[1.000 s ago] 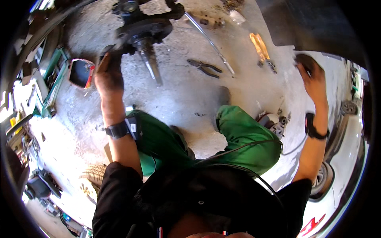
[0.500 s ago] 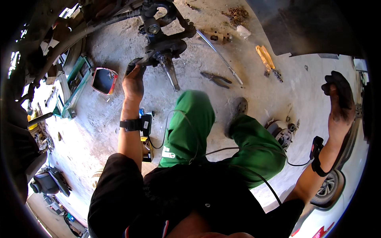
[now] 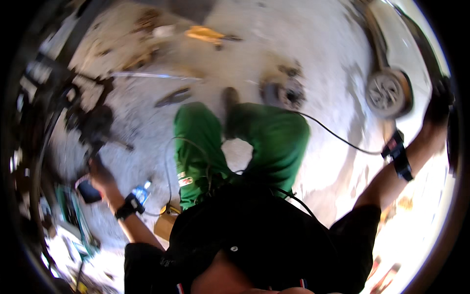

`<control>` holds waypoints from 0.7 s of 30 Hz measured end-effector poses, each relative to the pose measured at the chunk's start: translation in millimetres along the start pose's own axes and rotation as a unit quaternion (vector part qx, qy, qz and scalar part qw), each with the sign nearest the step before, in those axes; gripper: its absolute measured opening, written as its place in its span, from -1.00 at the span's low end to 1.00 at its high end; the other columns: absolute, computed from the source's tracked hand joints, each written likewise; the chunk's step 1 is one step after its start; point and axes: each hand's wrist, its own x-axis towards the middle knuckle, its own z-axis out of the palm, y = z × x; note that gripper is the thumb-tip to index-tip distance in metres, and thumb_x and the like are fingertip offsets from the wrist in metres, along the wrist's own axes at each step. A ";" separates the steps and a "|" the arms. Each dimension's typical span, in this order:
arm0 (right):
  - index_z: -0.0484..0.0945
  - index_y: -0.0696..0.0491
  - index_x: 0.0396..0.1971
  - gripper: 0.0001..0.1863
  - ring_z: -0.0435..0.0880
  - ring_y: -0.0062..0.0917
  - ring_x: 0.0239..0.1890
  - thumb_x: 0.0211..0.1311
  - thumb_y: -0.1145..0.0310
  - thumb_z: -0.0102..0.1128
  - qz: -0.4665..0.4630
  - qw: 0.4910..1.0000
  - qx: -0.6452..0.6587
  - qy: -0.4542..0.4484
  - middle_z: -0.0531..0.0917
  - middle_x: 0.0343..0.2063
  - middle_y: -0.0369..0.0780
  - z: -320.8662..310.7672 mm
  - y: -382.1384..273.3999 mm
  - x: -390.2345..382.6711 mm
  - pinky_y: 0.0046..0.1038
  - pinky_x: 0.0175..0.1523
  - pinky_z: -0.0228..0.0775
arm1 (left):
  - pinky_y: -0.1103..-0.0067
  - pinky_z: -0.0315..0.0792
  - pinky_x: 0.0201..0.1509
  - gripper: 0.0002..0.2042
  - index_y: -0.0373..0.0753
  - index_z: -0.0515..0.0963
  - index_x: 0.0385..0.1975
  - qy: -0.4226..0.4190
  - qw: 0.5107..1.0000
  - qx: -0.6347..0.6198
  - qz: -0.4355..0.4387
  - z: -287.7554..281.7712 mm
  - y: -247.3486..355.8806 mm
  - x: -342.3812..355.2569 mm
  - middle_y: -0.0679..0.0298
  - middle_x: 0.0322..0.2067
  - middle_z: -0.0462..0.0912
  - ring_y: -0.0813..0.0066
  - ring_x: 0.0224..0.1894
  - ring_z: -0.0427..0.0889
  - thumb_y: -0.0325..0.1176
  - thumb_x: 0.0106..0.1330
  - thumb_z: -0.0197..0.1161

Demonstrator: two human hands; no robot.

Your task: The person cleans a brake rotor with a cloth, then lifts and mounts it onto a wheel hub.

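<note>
A dark, greasy steering knuckle with a protruding spindle hangs at the left, blurred by motion. Against its lower arm is my left hand; the fingers are smeared but seem still closed round that arm. My right hand is stretched far out to the right, dark at the fingers, beside the dark rim of the view near a pale car. Its fingers are too dim and blurred to read. Each wrist wears a black strapped device, and a cable leads to the right one.
Pliers and a long metal bar lie on the concrete floor, with a yellow tool farther off. A hub-like round part sits beyond my green-trousered knees. The car's wheel is at right, a red-rimmed tray at left.
The view has swung to the right, so the knuckle and floor tools sit farther left. My left hand stays at the knuckle arm; my right hand is now nearer the view's right edge.
</note>
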 end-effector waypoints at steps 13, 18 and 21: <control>0.59 0.16 -0.12 -0.72 0.61 -0.59 -0.40 0.20 0.37 0.13 0.438 0.895 -0.086 -0.026 0.70 -0.31 -0.24 -125.9 279.9 -107.7 -0.57 -0.26 0.46 | 0.57 0.30 0.30 -0.65 -0.48 0.45 0.05 -0.192 0.980 0.051 0.009 98.5 61.5 -32.9 0.11 0.04 0.58 0.39 0.11 0.52 -0.36 0.38 0.05; 0.57 0.11 -0.10 -0.70 0.66 -0.54 -0.30 0.27 0.26 0.10 0.548 0.825 -0.128 -0.056 0.70 -0.26 -0.22 -142.7 407.2 -183.6 -0.49 -0.19 0.49 | 0.62 0.40 0.18 -0.66 -0.38 0.51 0.01 -0.159 0.707 0.620 0.299 70.8 62.4 -15.3 0.18 0.01 0.61 0.41 0.05 0.58 -0.28 0.37 0.13; 0.57 0.11 -0.11 -0.68 0.65 -0.57 -0.31 0.29 0.21 0.11 0.562 0.799 -0.198 -0.081 0.70 -0.28 -0.27 -135.2 469.3 -205.9 -0.50 -0.20 0.45 | 0.62 0.40 0.18 -0.67 -0.31 0.52 0.04 -0.155 0.489 0.786 0.344 70.7 70.8 -14.8 0.22 0.02 0.61 0.36 0.06 0.58 -0.27 0.37 0.14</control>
